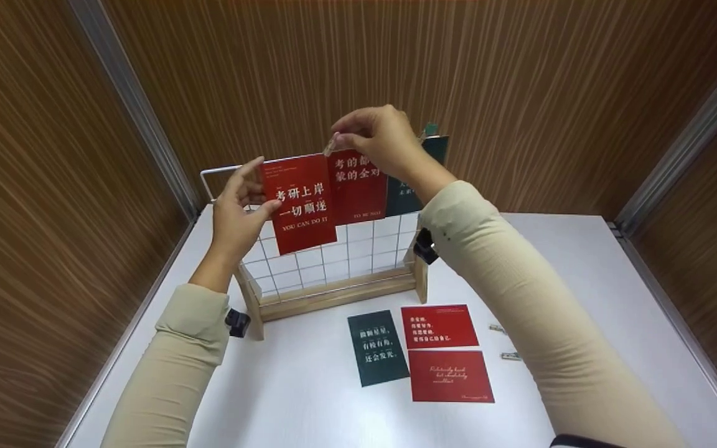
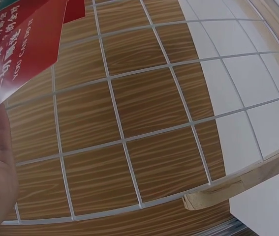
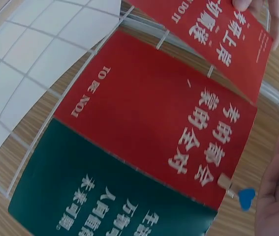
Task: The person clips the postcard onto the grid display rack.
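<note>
My left hand holds a red card with white writing by its left edge, thumb on the front. The card stands upright before the wire grid rack, its top edge near the top bar. At the card's top right corner, my right hand pinches a small clothespin. A second red card hangs just right of it, partly behind the held one. In the right wrist view a clip with a blue heart sits on its edge. Beside that hangs a dark green card, partly hidden by my right arm.
On the white table in front of the rack lie a dark green card and two red cards, one above the other. Small clothespins lie beside my right sleeve. Wood-patterned walls enclose the table.
</note>
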`<state>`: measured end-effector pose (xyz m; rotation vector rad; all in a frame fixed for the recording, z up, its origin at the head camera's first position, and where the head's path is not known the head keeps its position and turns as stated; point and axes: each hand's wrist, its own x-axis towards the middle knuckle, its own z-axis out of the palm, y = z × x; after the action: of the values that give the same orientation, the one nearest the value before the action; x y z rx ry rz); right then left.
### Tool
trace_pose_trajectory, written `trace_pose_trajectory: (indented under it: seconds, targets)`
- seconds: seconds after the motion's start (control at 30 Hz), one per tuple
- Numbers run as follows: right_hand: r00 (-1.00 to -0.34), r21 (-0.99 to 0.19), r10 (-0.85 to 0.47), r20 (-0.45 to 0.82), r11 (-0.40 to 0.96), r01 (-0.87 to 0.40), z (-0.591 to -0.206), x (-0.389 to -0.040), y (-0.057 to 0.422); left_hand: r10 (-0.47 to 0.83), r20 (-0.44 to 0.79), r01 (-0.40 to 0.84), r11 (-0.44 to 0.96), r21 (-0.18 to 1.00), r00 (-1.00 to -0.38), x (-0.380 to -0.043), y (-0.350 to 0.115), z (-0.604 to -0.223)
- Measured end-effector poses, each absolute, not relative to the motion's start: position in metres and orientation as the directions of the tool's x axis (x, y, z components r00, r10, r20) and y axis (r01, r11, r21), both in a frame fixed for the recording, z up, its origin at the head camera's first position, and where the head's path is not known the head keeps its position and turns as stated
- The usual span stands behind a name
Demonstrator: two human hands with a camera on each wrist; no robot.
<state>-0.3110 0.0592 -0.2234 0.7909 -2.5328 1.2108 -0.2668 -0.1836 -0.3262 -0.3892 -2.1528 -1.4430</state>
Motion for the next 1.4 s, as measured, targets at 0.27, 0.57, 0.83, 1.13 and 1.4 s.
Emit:
trace_pose_trajectory:
  seconds: [0.27,0.57,0.83,1.13,1.4]
  targets:
    - [-0.848,-0.647,-0.333,0.412,0.548,-0.530,-0.226,-0.310,0.044,-0.068,0.586,0.510,0.419,0.751,-0.807,-0.268,-0.182,-0.329]
    - [-0.851,-0.653,-0.293,0.435,0.549,-0.523,-0.233,-0.313,0.031,-0.090,0.599,0.511,0.431,0.743,-0.795,-0.268,-0.183,-0.333]
    - [-0.845,-0.648,-0.274,0.458,0.548,-0.529,-0.240,-0.316,0.025,-0.095,0.612,0.515,0.448,0.731,-0.785,-0.268,-0.181,-0.334]
    - [-0.862,-0.655,-0.272,0.428,0.564,-0.503,-0.238,-0.316,0.022,-0.104,0.621,0.522,0.444,0.728,-0.777,-0.269,-0.179,-0.335]
    - [-0.854,-0.622,-0.299,0.425,0.590,-0.516,-0.234,-0.320,0.019,-0.113,0.627,0.522,0.453,0.723,-0.771,-0.271,-0.177,-0.334]
